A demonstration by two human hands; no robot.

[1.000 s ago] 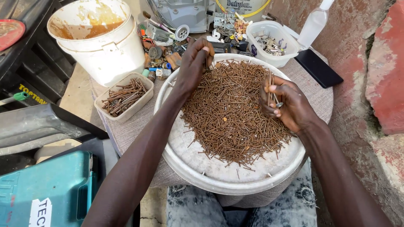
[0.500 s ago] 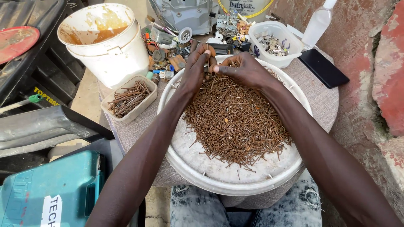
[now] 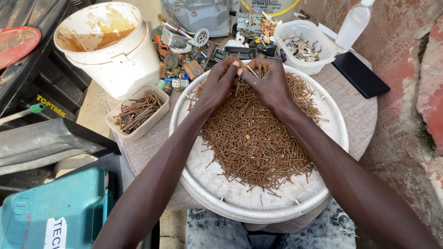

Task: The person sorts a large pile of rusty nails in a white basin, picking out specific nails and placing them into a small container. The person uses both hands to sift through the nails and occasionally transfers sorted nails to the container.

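A round white tray (image 3: 323, 193) carries a big heap of rusty brown nails (image 3: 254, 138). Both hands meet over its far edge. My left hand (image 3: 220, 83) pinches a few nails between the fingertips, and my right hand (image 3: 267, 82) holds a small bunch of nails that stick up between its fingers. The fingertips of the two hands touch. A small beige tub (image 3: 157, 116) to the left of the tray contains several longer rusty nails (image 3: 136, 110).
A stained white bucket (image 3: 115, 55) stands at the back left. Behind the tray lie a clutter of small hardware parts (image 3: 184, 55), a clear tub of metal bits (image 3: 302, 46), a plastic bottle (image 3: 353, 23) and a black phone (image 3: 360, 74). A teal tool case (image 3: 50, 212) is at the lower left.
My right hand has left the right side of the heap and come up to the far edge beside my left hand, with nails in it. The view has shifted slightly.
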